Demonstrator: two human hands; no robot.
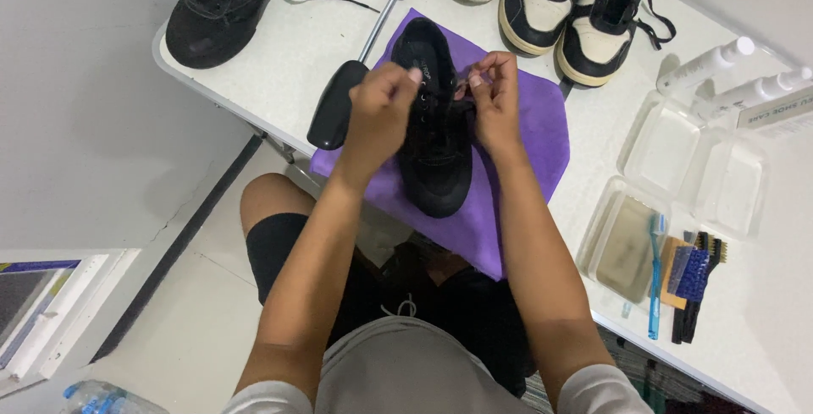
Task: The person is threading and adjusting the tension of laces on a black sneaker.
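Black lace-up shoe (434, 122) lies on a purple cloth (517, 168) spread over the white table (593, 135), toe pointing toward the seated person, with a black shoe tree on a metal rod (339, 96) just beside it at nine o'clock. At twelve to one o'clock stand black-and-cream high-top sneakers (576, 16), and at four o'clock, well apart, an open clear plastic box (686, 177) with brushes (690, 283). Over the shoe, the left hand (379, 113) is clenched at the laces, and the right hand (495, 96) pinches a lace end.
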